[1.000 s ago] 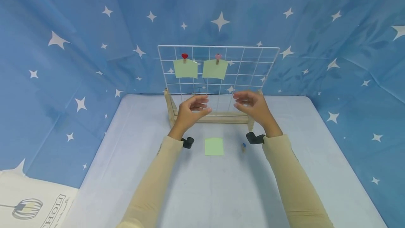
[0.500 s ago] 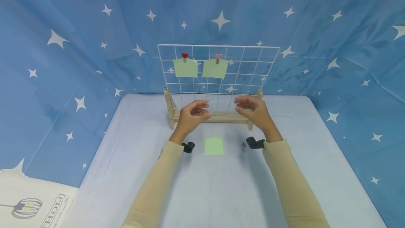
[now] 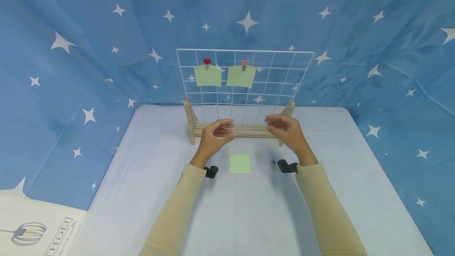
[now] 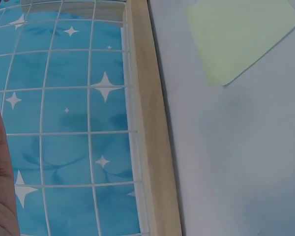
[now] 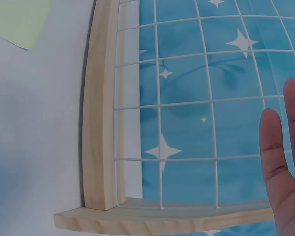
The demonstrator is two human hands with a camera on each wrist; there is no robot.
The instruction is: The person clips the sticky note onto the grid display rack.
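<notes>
My left hand (image 3: 215, 139) hovers before the lower left of a white wire grid (image 3: 269, 74), fingers loosely bent and holding nothing. Facing it across a gap, my right hand (image 3: 288, 131) is likewise bare, its fingers relaxed. Below and between them a pale green paper note (image 3: 239, 164) lies on the table. Beside it, near the right wrist, is a small wooden clip with a blue top (image 3: 273, 164). Two more green notes hang on the grid: the left note (image 3: 207, 76) under a red heart clip (image 3: 207, 62), the right note (image 3: 240, 77) under a pink heart clip (image 3: 245, 63).
A wooden stand (image 3: 245, 133) holds the grid upright at the back of the white-covered table (image 3: 234, 216). Blue star-patterned cloth (image 3: 142, 38) rises behind and at both sides. A cream printed cloth (image 3: 39, 224) shows at the lower left.
Both hands have come down a little, away from the grid and toward the near side of the table. The notes and clips have stayed in place.
</notes>
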